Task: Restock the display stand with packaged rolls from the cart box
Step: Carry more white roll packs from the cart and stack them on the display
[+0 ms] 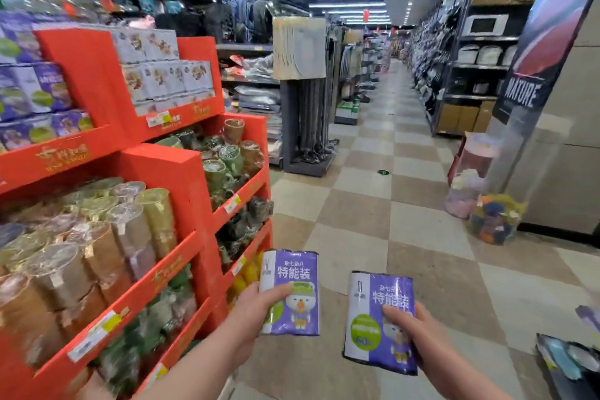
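My left hand [259,305] grips a purple and white packaged roll [293,282] with a cartoon bear on it, held upright beside the stand's right corner. My right hand [412,331] grips a second purple packaged roll [376,305] of the same kind, a little lower and to the right. The red cardboard display stand [168,172] fills the left side. Its top left shelf carries matching purple packages [35,91]. The cart box is out of view.
The stand's lower shelves hold wrapped rolls [97,237] and green cups [227,159]. A checkered aisle floor [373,204] runs ahead between dark shelving. A bag of coloured goods [493,221] sits by the right pillar. Dark packages [571,364] lie at the bottom right.
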Demonstrator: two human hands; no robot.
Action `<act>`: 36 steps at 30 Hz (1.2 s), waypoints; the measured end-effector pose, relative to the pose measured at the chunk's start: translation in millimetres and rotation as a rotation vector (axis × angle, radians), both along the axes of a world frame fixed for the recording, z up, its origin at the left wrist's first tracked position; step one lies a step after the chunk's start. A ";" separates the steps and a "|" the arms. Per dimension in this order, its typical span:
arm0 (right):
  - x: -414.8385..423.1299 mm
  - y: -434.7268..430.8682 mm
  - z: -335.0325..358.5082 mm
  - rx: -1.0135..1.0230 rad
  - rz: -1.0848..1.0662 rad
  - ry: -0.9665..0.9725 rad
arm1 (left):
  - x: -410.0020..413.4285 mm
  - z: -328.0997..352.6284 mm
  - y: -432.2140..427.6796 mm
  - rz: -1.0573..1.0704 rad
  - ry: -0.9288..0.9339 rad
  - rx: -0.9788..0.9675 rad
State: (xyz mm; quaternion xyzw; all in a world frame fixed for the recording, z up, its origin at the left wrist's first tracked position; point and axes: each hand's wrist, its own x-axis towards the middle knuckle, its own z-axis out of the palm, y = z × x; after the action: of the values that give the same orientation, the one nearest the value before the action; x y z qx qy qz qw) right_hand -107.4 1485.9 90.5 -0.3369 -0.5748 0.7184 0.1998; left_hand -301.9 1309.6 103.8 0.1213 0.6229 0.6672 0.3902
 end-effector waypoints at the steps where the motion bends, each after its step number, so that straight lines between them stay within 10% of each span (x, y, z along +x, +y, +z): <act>1: -12.7 17.7 1.9 -0.009 0.023 0.001 | -8.5 1.3 12.7 0.025 -0.004 0.000; 14: -214.7 116.9 45.6 0.055 0.384 0.097 | -99.9 33.7 51.2 0.440 -0.010 0.042; 36: -568.4 -82.2 139.5 -0.016 1.051 0.345 | -310.9 86.0 -142.6 0.976 0.176 0.095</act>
State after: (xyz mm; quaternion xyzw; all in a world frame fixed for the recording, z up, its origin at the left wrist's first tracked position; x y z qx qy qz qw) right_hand -675.7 1403.7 230.0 0.1164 -0.6193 0.7704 -0.0971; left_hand -612.8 1166.9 189.8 -0.1111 0.6065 0.7868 -0.0275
